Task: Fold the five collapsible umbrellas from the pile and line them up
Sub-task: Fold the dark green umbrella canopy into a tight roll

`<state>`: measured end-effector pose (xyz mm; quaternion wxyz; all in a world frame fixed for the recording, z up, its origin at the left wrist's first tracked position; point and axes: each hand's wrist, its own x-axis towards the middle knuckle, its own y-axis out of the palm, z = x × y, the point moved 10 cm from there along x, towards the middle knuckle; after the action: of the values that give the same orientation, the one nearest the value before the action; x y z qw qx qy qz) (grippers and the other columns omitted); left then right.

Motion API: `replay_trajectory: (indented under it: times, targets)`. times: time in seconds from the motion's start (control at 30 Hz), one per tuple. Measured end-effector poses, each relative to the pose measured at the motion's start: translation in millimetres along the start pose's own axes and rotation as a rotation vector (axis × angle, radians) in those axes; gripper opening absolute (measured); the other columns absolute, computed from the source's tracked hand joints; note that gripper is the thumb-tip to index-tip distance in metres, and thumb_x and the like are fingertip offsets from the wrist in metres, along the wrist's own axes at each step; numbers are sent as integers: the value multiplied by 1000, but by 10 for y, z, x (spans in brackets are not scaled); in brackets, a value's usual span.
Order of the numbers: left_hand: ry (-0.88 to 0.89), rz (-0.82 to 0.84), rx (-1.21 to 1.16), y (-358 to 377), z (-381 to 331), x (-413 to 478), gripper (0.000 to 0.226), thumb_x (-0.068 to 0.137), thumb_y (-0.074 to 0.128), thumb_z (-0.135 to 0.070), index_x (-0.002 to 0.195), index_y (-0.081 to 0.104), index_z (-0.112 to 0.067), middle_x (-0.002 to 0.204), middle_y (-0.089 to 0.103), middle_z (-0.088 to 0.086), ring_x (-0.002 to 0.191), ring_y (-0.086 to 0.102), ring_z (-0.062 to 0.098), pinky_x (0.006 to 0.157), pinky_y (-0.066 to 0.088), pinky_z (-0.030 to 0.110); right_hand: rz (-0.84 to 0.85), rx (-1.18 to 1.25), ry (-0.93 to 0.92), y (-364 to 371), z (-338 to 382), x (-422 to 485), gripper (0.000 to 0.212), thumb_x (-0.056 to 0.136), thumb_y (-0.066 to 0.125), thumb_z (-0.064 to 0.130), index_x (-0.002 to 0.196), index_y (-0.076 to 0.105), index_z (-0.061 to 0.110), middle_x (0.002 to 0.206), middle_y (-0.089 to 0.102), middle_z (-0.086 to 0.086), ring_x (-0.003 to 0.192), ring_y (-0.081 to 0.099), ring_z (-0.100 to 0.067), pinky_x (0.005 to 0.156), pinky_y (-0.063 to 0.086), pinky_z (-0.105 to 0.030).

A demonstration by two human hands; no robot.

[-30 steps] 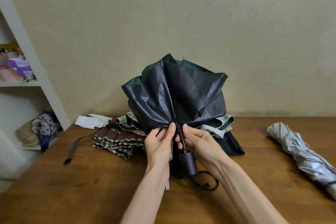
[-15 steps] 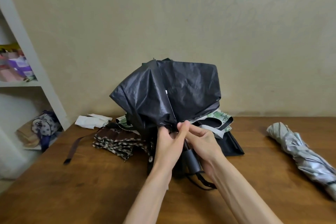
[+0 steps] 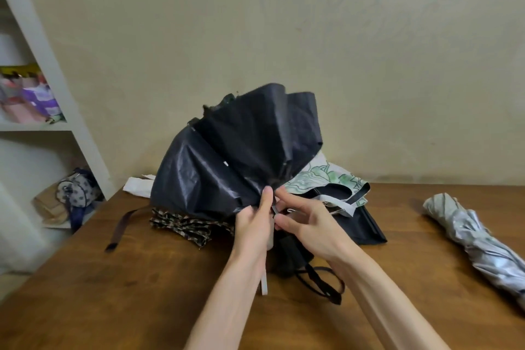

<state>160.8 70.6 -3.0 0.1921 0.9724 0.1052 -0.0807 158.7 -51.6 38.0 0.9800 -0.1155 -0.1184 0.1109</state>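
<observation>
A black umbrella (image 3: 227, 162) stands half collapsed at the table's middle, canopy bunched and leaning left, handle (image 3: 289, 250) and wrist loop toward me. My left hand (image 3: 254, 221) grips the gathered canopy edges near the shaft. My right hand (image 3: 309, 224) pinches a rib tip and fabric beside it. Behind lies the pile: a brown patterned umbrella (image 3: 181, 226), a white-and-green floral umbrella (image 3: 326, 179) and a dark one (image 3: 363, 227). A folded silver umbrella (image 3: 477, 241) lies apart at the right.
The wooden table (image 3: 113, 293) meets a beige wall. White paper (image 3: 139, 186) lies at the back left corner. A white shelf unit (image 3: 56, 88) with bags stands left of the table. A brown strap (image 3: 119, 227) trails from the pile.
The black canopy has tipped down and to the left, folds gathered tighter. Both hands shifted slightly right and up along the shaft, still holding the fabric edges.
</observation>
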Motion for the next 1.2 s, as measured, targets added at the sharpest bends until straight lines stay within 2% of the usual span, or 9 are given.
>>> replay_trajectory:
  times: [0.1, 0.27, 0.43, 0.5, 0.8, 0.87, 0.97, 1.07, 1.2]
  targets:
    - [-47, 41, -130, -37, -15, 23, 42, 99, 70, -36, 122, 71, -1, 111, 81, 10, 110, 76, 21, 94, 55, 34, 19, -107, -35, -58, 111, 3, 53, 102, 71, 16, 151, 57, 27, 118, 73, 8, 94, 69, -7, 96, 55, -20]
    - [-60, 139, -236, -34, -74, 64, 40, 102, 64, -26, 126, 70, 6, 124, 76, 19, 124, 70, 29, 120, 44, 48, 136, -233, -96, -89, 254, -77, 53, 101, 73, 29, 150, 58, 41, 107, 75, 3, 83, 62, -7, 84, 54, -24]
    - [-33, 81, -193, -104, -65, 101, 49, 90, 79, -32, 123, 72, 3, 121, 78, 16, 120, 73, 26, 116, 49, 48, 118, -330, -149, -50, 230, -106, 55, 102, 72, 28, 150, 55, 46, 109, 71, 10, 80, 61, -6, 84, 53, -19]
    - [-28, 72, -126, -111, -35, 87, 69, 74, 87, -47, 125, 72, -3, 120, 78, 12, 117, 74, 24, 113, 51, 48, 95, -350, -151, -32, 207, -130, 55, 102, 70, 27, 151, 54, 44, 111, 71, 15, 90, 65, -5, 87, 51, -16]
    - [44, -22, -103, -172, -49, 71, 60, 79, 76, -51, 117, 72, -4, 112, 81, 8, 107, 77, 19, 96, 59, 39, 58, -347, -210, 66, 206, -129, 62, 101, 73, 28, 158, 50, 33, 147, 60, 22, 138, 50, 10, 117, 40, -19]
    - [25, -13, -127, -175, -33, 67, 47, 90, 75, -42, 117, 71, -3, 109, 81, 9, 103, 79, 19, 89, 60, 36, 53, -331, -205, 63, 198, -115, 57, 101, 73, 35, 154, 53, 37, 139, 65, 22, 132, 57, 4, 110, 45, -19]
    - [11, 20, -139, -143, -11, 30, 55, 85, 76, -43, 123, 71, -4, 116, 80, 9, 113, 75, 20, 104, 56, 40, -117, -193, -178, -128, 242, -90, 39, 103, 68, 39, 141, 63, 41, 120, 69, 14, 106, 70, -5, 87, 52, -20]
    - [31, 123, -81, -6, -6, -33, 51, 91, 72, -37, 129, 71, -3, 123, 77, 11, 117, 74, 18, 103, 57, 34, -202, -115, -179, -226, 323, -70, 34, 106, 59, 38, 140, 63, 39, 121, 65, 11, 100, 71, -1, 84, 51, -15]
    - [108, 248, 64, 203, -8, -153, 42, 101, 66, -31, 137, 67, -10, 127, 77, 4, 120, 72, 16, 109, 55, 37, -355, 61, -46, -345, 150, 14, 25, 95, 75, 48, 114, 63, 37, 108, 71, 2, 79, 72, -15, 80, 61, -43]
